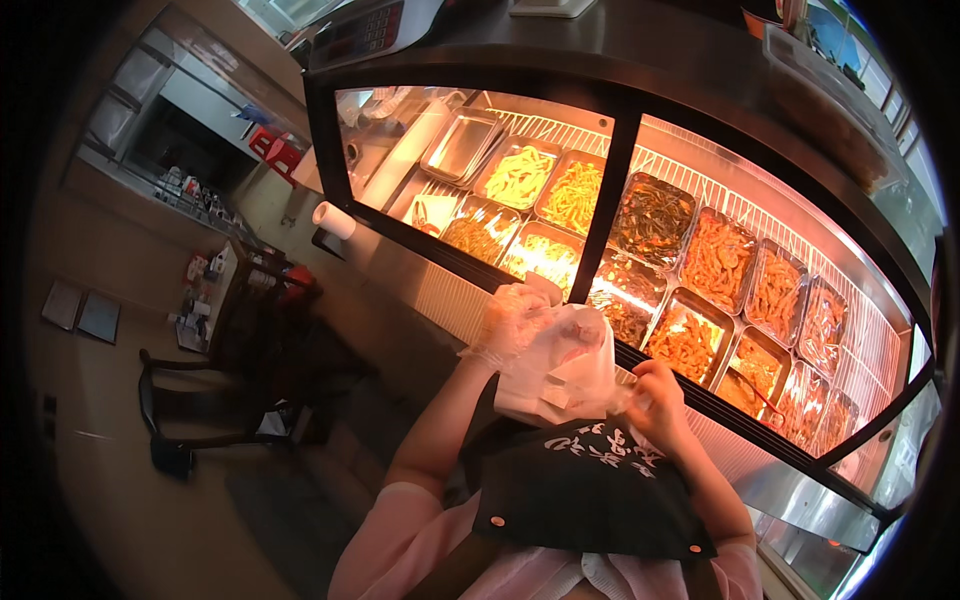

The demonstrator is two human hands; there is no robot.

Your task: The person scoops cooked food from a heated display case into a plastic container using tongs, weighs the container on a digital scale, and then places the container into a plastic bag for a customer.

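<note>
A translucent white plastic bag (574, 352) with faint red print is in front of my chest, between my two hands. Thin clear plastic, apparently a disposable glove, covers my left hand (516, 321), whose curled fingers grip the bag's upper left side. Lower on the right, my right hand (658, 401) pinches the bag's edge. What the bag contains cannot be made out. Just beyond both hands stands a lit food display case (604, 225). Metal trays there hold green strips (519, 176), dark shredded food (654, 217) and reddish food pieces (718, 259), several under clear film.
A dark frame bar (609, 202) divides the case's opening. On its top rest a scale (375, 30) and a clear plastic container (832, 105). Stacked empty trays (463, 142) sit inside at left. A white roll (334, 220) projects near the left corner; a dark chair (202, 405) stands behind.
</note>
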